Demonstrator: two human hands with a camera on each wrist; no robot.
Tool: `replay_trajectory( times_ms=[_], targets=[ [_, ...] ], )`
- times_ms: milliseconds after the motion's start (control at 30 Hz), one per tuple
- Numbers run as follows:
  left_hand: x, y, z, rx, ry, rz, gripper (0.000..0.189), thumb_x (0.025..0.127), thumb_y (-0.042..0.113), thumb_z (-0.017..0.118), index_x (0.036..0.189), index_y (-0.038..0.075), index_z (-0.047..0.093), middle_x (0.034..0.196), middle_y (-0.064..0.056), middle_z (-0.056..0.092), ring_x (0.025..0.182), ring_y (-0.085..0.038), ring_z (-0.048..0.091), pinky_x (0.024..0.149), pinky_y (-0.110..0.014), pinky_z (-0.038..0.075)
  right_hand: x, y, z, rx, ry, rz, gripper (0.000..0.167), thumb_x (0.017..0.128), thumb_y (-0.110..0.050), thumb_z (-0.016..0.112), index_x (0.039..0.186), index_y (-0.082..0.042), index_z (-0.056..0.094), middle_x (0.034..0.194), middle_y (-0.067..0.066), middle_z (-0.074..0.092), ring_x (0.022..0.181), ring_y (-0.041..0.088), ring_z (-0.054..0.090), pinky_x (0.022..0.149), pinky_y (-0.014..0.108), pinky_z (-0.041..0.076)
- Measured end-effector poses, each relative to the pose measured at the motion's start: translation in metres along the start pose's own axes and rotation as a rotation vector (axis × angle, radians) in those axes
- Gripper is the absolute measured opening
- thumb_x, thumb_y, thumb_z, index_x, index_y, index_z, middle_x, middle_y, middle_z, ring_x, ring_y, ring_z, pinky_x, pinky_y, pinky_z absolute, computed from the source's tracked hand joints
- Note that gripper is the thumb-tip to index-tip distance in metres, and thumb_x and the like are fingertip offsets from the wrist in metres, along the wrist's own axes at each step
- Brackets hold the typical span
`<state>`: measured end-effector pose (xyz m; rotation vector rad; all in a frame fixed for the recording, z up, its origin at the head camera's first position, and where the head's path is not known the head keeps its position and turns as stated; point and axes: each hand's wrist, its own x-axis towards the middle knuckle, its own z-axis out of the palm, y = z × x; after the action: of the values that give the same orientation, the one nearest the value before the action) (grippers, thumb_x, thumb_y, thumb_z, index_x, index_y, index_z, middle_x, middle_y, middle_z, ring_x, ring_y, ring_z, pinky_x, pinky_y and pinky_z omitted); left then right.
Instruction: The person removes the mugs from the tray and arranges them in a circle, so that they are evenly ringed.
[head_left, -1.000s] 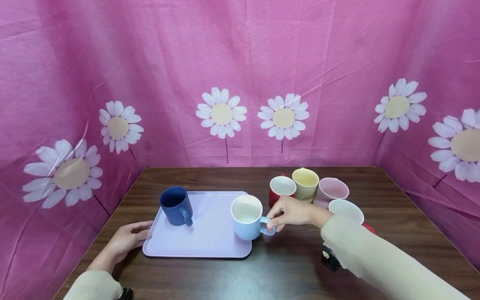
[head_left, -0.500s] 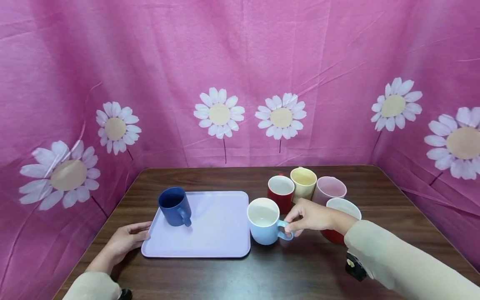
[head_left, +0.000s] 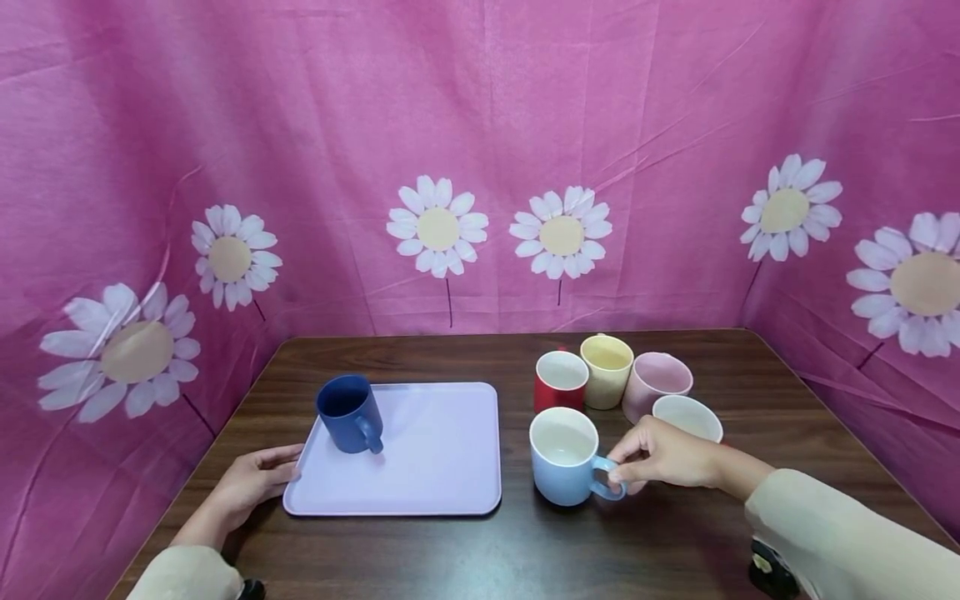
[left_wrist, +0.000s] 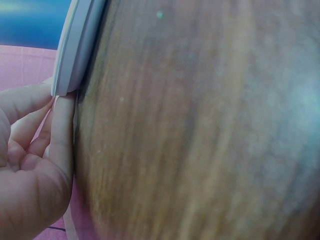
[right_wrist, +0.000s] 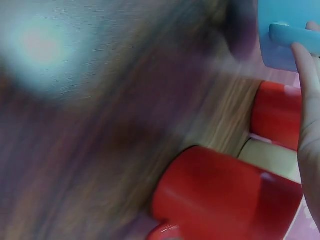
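The right hand (head_left: 663, 454) pinches the handle of a light blue mug (head_left: 561, 479), white inside, upright just right of the tray; I cannot tell whether its base touches the table. In the right wrist view the fingers (right_wrist: 311, 75) lie against the mug's handle (right_wrist: 292, 37). At the left, the left hand (head_left: 251, 483) holds the left edge of a pale lilac tray (head_left: 435, 467). The left wrist view has thumb and fingers at the tray's rim (left_wrist: 75, 55). On the tray's left part stands a dark blue mug (head_left: 351, 417), its handle facing the near right.
Behind the light blue mug stand a red mug (head_left: 561, 392), a yellow mug (head_left: 606, 379) and a pink mug (head_left: 654, 387). Another red mug, white inside (head_left: 688, 417), is partly hidden by the right hand. The wooden table (head_left: 420, 558) ends at a pink flowered cloth (head_left: 495, 108).
The right hand has carried the light blue mug from over the tray's right edge to the right and nearer me. The left hand, tray and dark blue mug have stayed put.
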<state>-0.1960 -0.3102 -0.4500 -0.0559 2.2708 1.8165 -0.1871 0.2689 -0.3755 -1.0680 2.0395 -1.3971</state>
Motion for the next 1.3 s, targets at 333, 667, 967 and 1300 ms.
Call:
replay_trajectory(
  times_ms=[333, 667, 967, 1300],
  targets=[
    [0.001, -0.001, 0.001, 0.008, 0.003, 0.0, 0.054, 0.091, 0.0, 0.06, 0.134, -0.02, 0.035, 0.122, -0.026, 0.057, 0.091, -0.009, 0.061, 0.08, -0.028, 0.053, -0.033, 0.008, -0.001, 0.051, 0.021, -0.038, 0.013, 0.09, 0.007, 0.057, 0.096, 0.007, 0.069, 0.086, -0.001, 0.068, 0.078, 0.007, 0.062, 0.064, 0.039, 0.058],
    [0.001, -0.002, 0.0, 0.005, 0.005, -0.005, 0.054, 0.091, -0.001, 0.059, 0.135, -0.02, 0.035, 0.122, -0.026, 0.057, 0.091, -0.008, 0.061, 0.08, -0.027, 0.053, -0.056, 0.021, -0.001, 0.108, 0.074, -0.032, 0.018, 0.091, 0.009, 0.054, 0.104, 0.009, 0.067, 0.091, 0.006, 0.07, 0.085, 0.01, 0.064, 0.067, 0.045, 0.056],
    [0.001, -0.001, 0.001, 0.01, 0.001, -0.01, 0.054, 0.091, 0.0, 0.06, 0.135, -0.019, 0.035, 0.122, -0.027, 0.057, 0.091, -0.009, 0.061, 0.08, -0.028, 0.053, -0.07, 0.026, 0.003, 0.138, 0.136, 0.029, 0.019, 0.092, 0.008, 0.053, 0.106, 0.01, 0.066, 0.093, 0.007, 0.07, 0.085, 0.011, 0.065, 0.069, 0.049, 0.055],
    [0.002, 0.0, 0.002, 0.008, 0.014, -0.012, 0.056, 0.09, 0.001, 0.061, 0.134, -0.02, 0.035, 0.12, -0.025, 0.059, 0.09, -0.009, 0.062, 0.08, -0.028, 0.053, -0.077, 0.033, 0.003, 0.145, 0.169, 0.024, 0.02, 0.092, 0.009, 0.052, 0.106, 0.01, 0.066, 0.093, 0.011, 0.071, 0.085, 0.014, 0.066, 0.067, 0.049, 0.055]
  ],
)
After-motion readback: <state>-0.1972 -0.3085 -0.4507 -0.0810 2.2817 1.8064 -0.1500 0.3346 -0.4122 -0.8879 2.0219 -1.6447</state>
